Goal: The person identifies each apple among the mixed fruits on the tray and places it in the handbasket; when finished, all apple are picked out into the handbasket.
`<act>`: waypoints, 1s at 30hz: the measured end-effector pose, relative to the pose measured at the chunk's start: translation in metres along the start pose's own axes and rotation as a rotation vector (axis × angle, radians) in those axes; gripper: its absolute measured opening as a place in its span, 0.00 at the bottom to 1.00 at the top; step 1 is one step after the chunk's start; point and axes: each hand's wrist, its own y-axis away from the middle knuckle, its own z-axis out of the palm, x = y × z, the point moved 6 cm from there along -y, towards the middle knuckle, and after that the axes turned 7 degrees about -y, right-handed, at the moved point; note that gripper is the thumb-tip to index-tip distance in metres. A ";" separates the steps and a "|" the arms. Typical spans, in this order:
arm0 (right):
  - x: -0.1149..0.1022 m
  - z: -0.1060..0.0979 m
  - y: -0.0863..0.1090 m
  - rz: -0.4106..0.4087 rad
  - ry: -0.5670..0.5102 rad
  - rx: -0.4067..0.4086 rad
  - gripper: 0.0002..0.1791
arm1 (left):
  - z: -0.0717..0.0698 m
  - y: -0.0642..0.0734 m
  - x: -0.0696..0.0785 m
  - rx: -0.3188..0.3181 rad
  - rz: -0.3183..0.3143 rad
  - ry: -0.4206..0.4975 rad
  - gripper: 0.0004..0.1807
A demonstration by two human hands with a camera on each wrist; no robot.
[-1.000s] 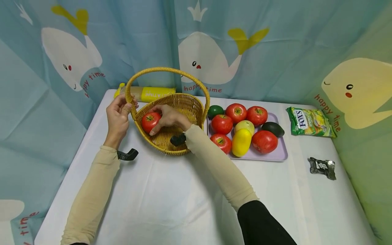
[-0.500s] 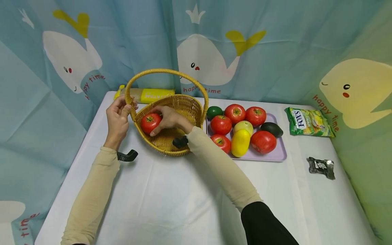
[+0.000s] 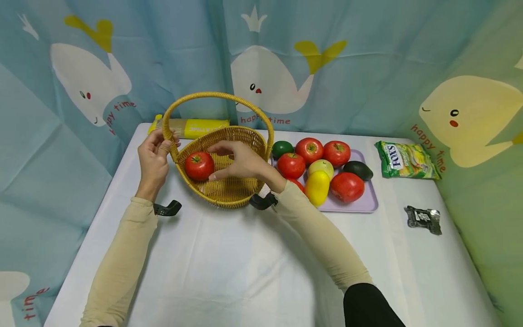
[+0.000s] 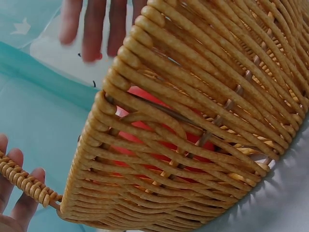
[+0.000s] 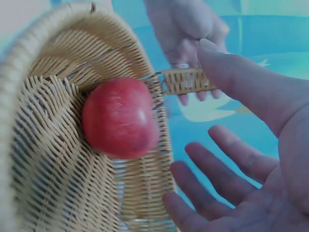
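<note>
Your left hand held the left foot of the basket's handle, fingers curled round the wicker. Your right hand was wide and holding nothing, thumb and fingers spread over the basket; the right wrist view showed a gap between it and the red apple. The apple lay inside the basket at its left end, near the foot you were gripping.

That placing looked like the main risk. A sharp pull on the handle from that one side could have tipped the basket on the counter, and the round apple would probably have rolled across the weave. Your right thumb was close enough to the apple that a careless sweep could have nudged it.

The black wrist mount on your right arm sat right by the basket's near rim; drawing back low, you might have snagged the wicker and dragged the basket. Your right sleeve also passed in front of the purple tray, partly hiding a red fruit, so a swing that way could have knocked the yellow fruit loose.
</note>
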 end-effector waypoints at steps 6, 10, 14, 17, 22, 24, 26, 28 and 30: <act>-0.006 -0.012 0.035 -0.097 -0.101 0.016 0.35 | -0.001 0.000 -0.001 0.002 -0.003 0.013 0.12; -0.004 -0.023 0.060 -0.120 -0.168 0.050 0.33 | -0.001 0.000 -0.002 -0.004 -0.009 0.011 0.11; 0.002 -0.036 0.086 -0.114 -0.139 0.107 0.34 | 0.000 -0.001 -0.001 -0.004 0.000 0.004 0.11; 0.008 -0.044 0.104 -0.095 -0.058 0.151 0.36 | 0.001 -0.001 -0.001 0.001 0.007 0.000 0.13; 0.024 -0.051 0.129 -0.057 0.073 0.203 0.39 | 0.000 -0.001 -0.002 0.001 -0.001 0.010 0.12; 0.029 -0.052 0.136 -0.057 0.108 0.221 0.40 | 0.000 0.000 -0.003 0.004 -0.005 0.020 0.10; 0.034 -0.052 0.141 -0.059 0.140 0.242 0.40 | -0.001 0.000 -0.002 0.010 -0.006 0.015 0.11; 0.038 -0.051 0.146 -0.059 0.154 0.266 0.40 | 0.000 0.000 -0.002 0.010 -0.006 0.015 0.13; 0.042 -0.049 0.150 -0.052 0.176 0.287 0.41 | 0.000 0.000 -0.002 0.006 -0.007 0.013 0.13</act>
